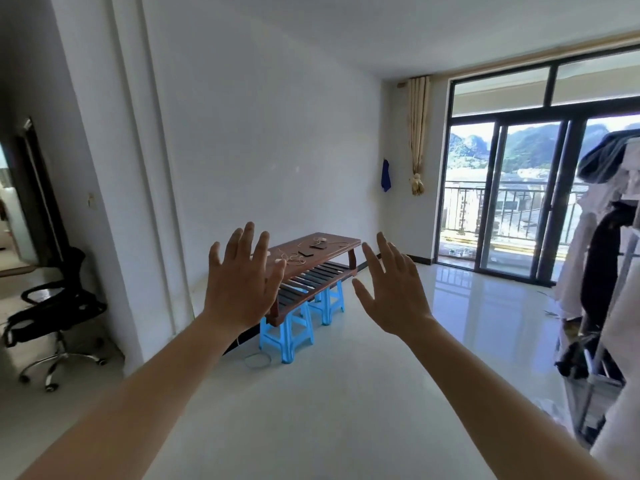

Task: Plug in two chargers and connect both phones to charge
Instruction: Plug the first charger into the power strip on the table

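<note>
Both my arms are stretched out in front of me, backs of the hands toward me. My left hand [242, 275] and my right hand [393, 289] are spread open and hold nothing. Far beyond them a brown wooden table [341, 244] stands against the white wall. On its top lie two dark phones [311, 250] side by side, a white charger [322, 240] with its cable at the far end, and a tangled light cable [292, 258] at the near end. My left hand hides the table's near corner.
The table rests on two blue plastic stools [294, 336]. A white cable coil [258, 360] lies on the floor beside them. A black office chair [52, 306] stands at left, a clothes rack [609, 271] at right, glass balcony doors [519, 199] behind. Glossy floor lies between.
</note>
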Demonstrator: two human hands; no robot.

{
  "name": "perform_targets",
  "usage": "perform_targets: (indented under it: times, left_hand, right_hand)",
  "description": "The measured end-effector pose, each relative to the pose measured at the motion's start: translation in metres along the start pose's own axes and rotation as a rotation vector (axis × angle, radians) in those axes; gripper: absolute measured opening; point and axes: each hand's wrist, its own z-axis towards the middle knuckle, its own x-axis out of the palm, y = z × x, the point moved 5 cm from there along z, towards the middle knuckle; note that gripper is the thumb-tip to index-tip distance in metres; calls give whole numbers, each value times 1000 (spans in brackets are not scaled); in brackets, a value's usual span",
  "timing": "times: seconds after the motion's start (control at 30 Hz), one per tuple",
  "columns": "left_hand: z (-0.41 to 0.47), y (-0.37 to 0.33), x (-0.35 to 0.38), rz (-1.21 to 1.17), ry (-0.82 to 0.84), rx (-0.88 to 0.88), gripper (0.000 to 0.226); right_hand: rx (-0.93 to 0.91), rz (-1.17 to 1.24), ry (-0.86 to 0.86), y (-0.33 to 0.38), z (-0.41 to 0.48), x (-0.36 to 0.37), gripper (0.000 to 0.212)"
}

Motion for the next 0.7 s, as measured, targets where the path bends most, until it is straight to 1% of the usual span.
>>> perform_targets:
  times: [0.2,0.33,0.43,0.6,0.7]
  left_hand:
    - [102,42,123,15,-16,43,70]
    - [198,56,216,11,0,45,71]
    - [263,45,286,-22,62,26,73]
    - [353,9,403,-10,122,121,68]
    - [396,-13,475,0,145,131,66]
  right_hand:
    - [-46,-75,-5,-32,112,124,73]
    - [-32,-89,-15,-66,190,196,72]
    - [-5,-93,-7,-110,229,243,70]
    - [53,-61,-28,-193,291,325,67]
    - [86,-36,-27,-241,329,388,68]
